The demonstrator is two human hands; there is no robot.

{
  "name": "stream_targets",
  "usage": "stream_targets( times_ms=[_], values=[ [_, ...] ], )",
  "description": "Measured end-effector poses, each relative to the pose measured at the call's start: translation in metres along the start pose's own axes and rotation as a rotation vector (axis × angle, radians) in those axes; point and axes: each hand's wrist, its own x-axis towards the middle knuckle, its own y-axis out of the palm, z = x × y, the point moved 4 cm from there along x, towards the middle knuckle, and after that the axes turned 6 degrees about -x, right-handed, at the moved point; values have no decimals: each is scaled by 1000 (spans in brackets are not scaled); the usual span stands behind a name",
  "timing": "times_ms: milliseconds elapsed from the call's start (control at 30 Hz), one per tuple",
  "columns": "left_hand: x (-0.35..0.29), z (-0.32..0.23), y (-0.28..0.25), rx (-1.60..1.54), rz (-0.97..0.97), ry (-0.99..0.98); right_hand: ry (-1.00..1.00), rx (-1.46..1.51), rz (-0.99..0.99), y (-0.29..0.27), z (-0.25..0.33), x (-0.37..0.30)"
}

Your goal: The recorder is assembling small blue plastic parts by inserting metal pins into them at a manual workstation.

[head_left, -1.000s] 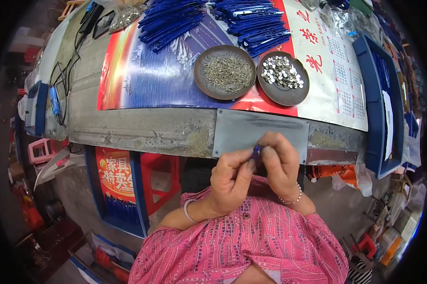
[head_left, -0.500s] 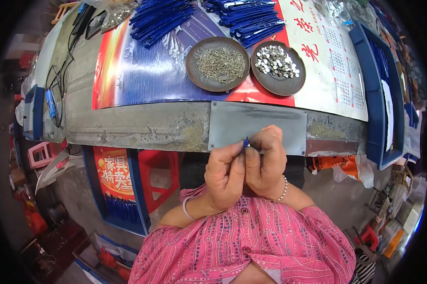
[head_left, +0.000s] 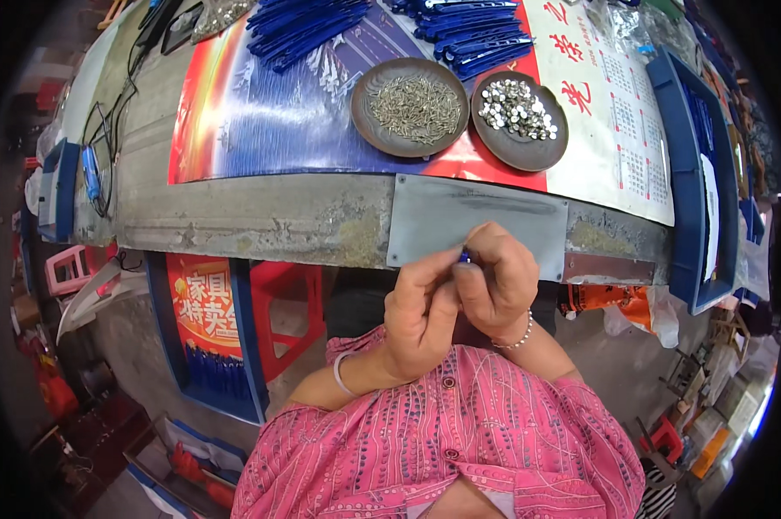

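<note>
My left hand (head_left: 421, 316) and my right hand (head_left: 501, 281) meet over the near edge of the bench, fingertips pinched together. Between them a small blue piece (head_left: 465, 257) shows only its tip; the fingers cover the rest, so its kind cannot be made out. Just beyond lies a grey metal plate (head_left: 442, 212) fixed to the bench edge. Farther back, a round brown dish (head_left: 369, 130) holds many thin metal pins, and beside it a second brown dish (head_left: 529, 163) holds small shiny round discs.
Slim blue parts lie in a left pile (head_left: 308, 30) and a right pile (head_left: 472, 39) on a printed poster sheet (head_left: 269, 130). A blue tray (head_left: 680, 173) stands at the right. Below the bench at left are a blue bin (head_left: 170, 337) and a red stool (head_left: 263, 320).
Both hands stay pinched together and have shifted slightly right in the picture. Less of the blue piece shows between the fingertips. The whole bench view has moved slightly.
</note>
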Motion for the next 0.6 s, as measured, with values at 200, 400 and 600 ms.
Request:
stream_targets(
  times_ms=[200,400,600],
  values=[
    [-8,0,-6,40,-120,32,181,34,55,5,12,-9],
    [-2,-7,-5,50,-110,130,440,303,107,-1,7,-13],
    [-2,1,-11,70,-135,129,-68,-184,43,8,15,-7]
  ],
)
